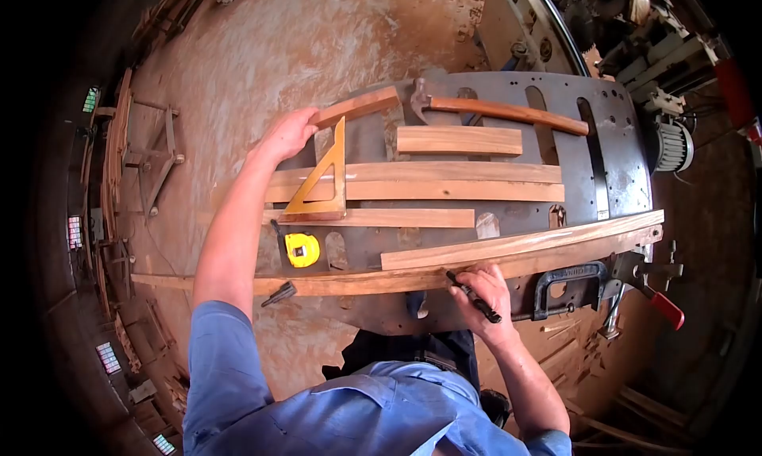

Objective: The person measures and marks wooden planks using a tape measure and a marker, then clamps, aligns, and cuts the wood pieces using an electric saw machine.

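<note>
My left hand [287, 133] reaches to the far left of the metal table, its fingers closed on the end of a short wooden block [361, 105]. In my right hand [486, 299] is a black marker [475, 297], its tip close to a long wooden strip [349, 282] along the near edge. A shorter wooden piece [508, 244] lies against that strip. Left of centre, a yellow set square [340, 174] rests across several wooden pieces. Below it sits a yellow tape measure [302, 250]. My left palm is hidden.
A claw hammer [508, 112] lies at the table's far side, beyond a short board [460, 141]. Two long boards [444, 181] cross the middle. A C-clamp [567, 285] and a red-handled clamp [665, 309] are at the near right. A motor [673, 146] stands right of the slotted table [619, 138].
</note>
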Demonstrator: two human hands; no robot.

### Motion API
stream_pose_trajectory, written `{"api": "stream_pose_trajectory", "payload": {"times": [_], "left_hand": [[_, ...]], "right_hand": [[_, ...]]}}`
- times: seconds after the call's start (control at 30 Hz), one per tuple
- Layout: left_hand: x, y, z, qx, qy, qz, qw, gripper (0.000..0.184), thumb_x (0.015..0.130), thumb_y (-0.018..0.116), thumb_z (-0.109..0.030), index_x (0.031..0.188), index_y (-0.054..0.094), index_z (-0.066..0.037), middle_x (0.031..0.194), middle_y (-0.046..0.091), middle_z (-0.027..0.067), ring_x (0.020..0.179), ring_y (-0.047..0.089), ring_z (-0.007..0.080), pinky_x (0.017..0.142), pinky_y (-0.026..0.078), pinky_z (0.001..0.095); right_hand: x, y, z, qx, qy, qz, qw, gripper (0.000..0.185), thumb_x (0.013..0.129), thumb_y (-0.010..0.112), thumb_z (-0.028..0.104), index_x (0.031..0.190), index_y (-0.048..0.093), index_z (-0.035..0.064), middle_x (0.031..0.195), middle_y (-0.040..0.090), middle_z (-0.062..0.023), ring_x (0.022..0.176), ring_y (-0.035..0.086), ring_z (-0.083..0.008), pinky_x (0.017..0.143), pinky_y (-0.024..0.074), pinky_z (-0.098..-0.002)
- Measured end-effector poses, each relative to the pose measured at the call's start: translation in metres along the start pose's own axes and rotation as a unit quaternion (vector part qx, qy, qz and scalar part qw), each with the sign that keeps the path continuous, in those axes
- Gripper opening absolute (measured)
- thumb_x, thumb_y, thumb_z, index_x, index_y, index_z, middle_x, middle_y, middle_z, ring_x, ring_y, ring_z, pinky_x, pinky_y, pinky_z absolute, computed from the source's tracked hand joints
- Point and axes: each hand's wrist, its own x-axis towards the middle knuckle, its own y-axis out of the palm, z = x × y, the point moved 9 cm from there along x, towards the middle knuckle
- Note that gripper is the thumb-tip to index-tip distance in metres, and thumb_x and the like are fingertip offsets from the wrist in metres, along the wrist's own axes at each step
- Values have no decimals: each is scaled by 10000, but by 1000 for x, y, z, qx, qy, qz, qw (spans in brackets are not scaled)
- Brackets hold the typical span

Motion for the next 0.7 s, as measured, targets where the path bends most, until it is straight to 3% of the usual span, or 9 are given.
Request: {"api": "stream_pose_trajectory", "payload": {"times": [0.1, 0.2, 0.27, 0.33, 0.4, 0.47, 0.5, 0.57, 0.7], "left_hand": [[-4, -6, 16, 91, -53, -29, 994, 326, 981, 602, -182, 1281, 593, -54, 1178, 678, 221, 1103, 632, 430, 945, 521, 474], [-29, -58, 1, 153, -77, -78, 982, 313, 965, 612, -176, 1241, 567, -36, 1123, 680, 245, 1039, 660, 419, 859, 540, 496], [-67, -98, -27, 139, 106, -248, 953, 279, 926, 629, -168, 1182, 573, -73, 958, 698, 215, 890, 666, 437, 769, 531, 521], [-103, -107, -40, 43, 68, -228, 970, 358, 872, 661, -145, 1210, 573, -64, 919, 694, 198, 861, 672, 422, 745, 532, 494], [-138, -94, -86, -88, -8, -136, 987, 379, 842, 699, -153, 1188, 597, -38, 897, 695, 181, 820, 689, 352, 735, 538, 450], [-169, -25, -97, -313, -132, 106, 935, 371, 832, 728, -203, 1136, 627, -15, 893, 707, 174, 796, 693, 279, 722, 539, 414], [-178, -12, -119, -271, -106, 141, 946, 366, 835, 737, -256, 1076, 645, 3, 878, 711, 168, 781, 688, 245, 716, 538, 394], [-193, 28, -140, -240, -119, 232, 935, 407, 819, 737, -273, 1100, 649, 8, 853, 701, 184, 769, 684, 265, 711, 529, 395], [-200, 69, -153, -279, -160, 294, 900, 426, 773, 764, -256, 1093, 664, 6, 914, 726, 187, 839, 701, 266, 754, 534, 382]], "right_hand": [[1, 1, 1, -7, 3, 1, 1000, 230, 738, 802, 33, 934, 682, 21, 870, 690, -122, 871, 623, -318, 799, 504, -404], [3, 0, 6, -15, -16, 0, 1000, 230, 753, 798, 15, 952, 681, 18, 833, 674, -121, 811, 603, -321, 751, 498, -402], [3, 0, 6, -17, -12, 0, 1000, 226, 754, 798, 15, 949, 682, 19, 828, 673, -118, 808, 601, -319, 749, 496, -400], [2, 0, 5, -14, -10, -2, 1000, 223, 755, 799, 17, 946, 683, 20, 823, 671, -116, 807, 600, -317, 748, 494, -399], [1, 0, 3, -13, -7, -1, 1000, 221, 756, 803, 21, 943, 684, 21, 817, 669, -113, 807, 600, -316, 749, 494, -399], [2, 0, 3, -18, -1, 5, 1000, 217, 759, 805, 28, 941, 686, 24, 814, 666, -112, 805, 599, -315, 751, 493, -398], [2, 0, 3, -20, 2, 9, 1000, 215, 760, 806, 31, 940, 687, 25, 813, 665, -111, 805, 599, -314, 752, 493, -398], [1, 0, 3, -17, -3, 8, 1000, 208, 773, 803, 45, 945, 687, 30, 808, 660, -109, 800, 595, -318, 752, 491, -402], [2, 0, 5, -15, -13, 7, 1000, 208, 781, 799, 51, 953, 685, 31, 810, 659, -111, 803, 595, -321, 753, 491, -407]]}}
